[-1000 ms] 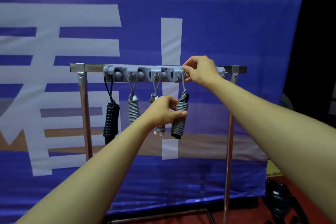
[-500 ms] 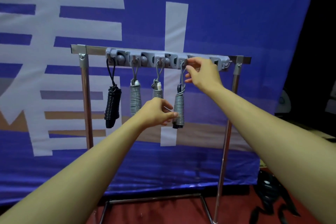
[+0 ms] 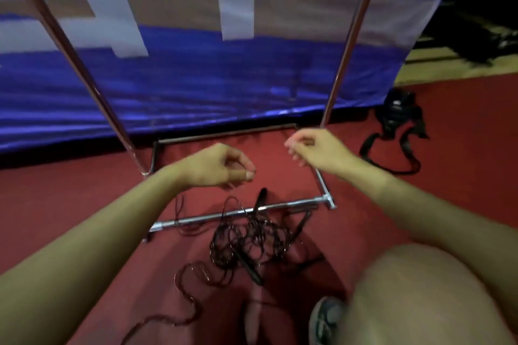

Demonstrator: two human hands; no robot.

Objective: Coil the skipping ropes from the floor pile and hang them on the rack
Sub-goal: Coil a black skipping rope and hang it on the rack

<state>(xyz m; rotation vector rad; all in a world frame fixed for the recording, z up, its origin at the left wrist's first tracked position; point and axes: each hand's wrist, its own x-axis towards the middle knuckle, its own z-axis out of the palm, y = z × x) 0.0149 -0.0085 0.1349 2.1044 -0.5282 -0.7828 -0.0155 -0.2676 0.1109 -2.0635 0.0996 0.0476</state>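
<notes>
A tangled pile of dark skipping rope [image 3: 246, 241] lies on the red floor, draped over the front bar of the rack base [image 3: 283, 206]. A black handle [image 3: 259, 199] sticks up across that bar, and a loose strand [image 3: 185, 283] trails toward me. My left hand [image 3: 218, 166] hovers above the pile with fingers loosely curled and nothing in it. My right hand [image 3: 314, 150] hangs to the right, fingers relaxed, also holding nothing. The rack's two upright poles [image 3: 347, 36] rise out of view; its hooks and hung ropes are not visible.
A blue and white banner [image 3: 213, 70] hangs behind the rack. A black strapped item [image 3: 398, 126] lies on the floor at right. My knee [image 3: 420, 297] and shoe [image 3: 325, 319] fill the lower right.
Both hands have let go of the grey coiled rope on the rack hook and dropped low. My view has swung down from the rack top to the floor pile.
</notes>
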